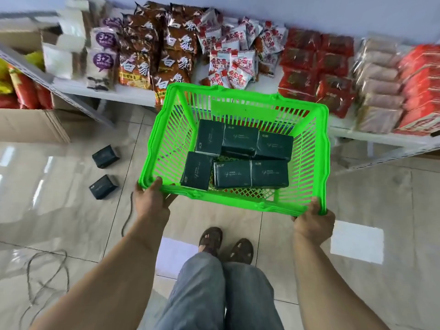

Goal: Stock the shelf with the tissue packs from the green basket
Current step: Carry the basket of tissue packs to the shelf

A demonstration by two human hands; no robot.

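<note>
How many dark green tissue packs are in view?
8: six in the green plastic basket, three in the far row, three nearer; two on the floor. More may be hidden underneath.

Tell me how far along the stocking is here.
Barely begun. Both the left hand and right hand grip the green basket near the shelf. About six tissue packs remain inside, and two more packs lie on the floor. No dark packs show on the shelf.
</note>
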